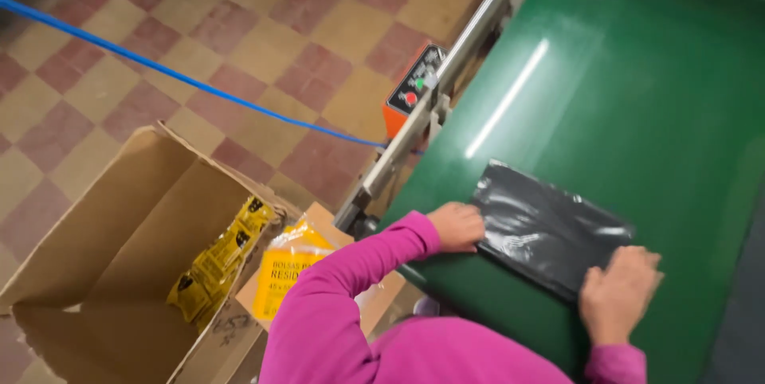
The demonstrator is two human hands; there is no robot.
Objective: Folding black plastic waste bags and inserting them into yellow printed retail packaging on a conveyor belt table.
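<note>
A flat black plastic packet (546, 225) lies on the green conveyor belt (637, 89). My left hand (457, 227) presses its near left corner, fingers curled over the edge. At the packet's near right corner, my right hand (617, 293) rests with fingers spread on it. Both arms wear magenta sleeves (351, 272).
An open cardboard box (119, 225) stands on the tiled floor at lower left, with yellow printed bags (219, 260) inside and on its flap. An orange control panel (413, 89) sits on the conveyor's metal side rail (446, 81). A blue cable (159, 69) crosses the floor.
</note>
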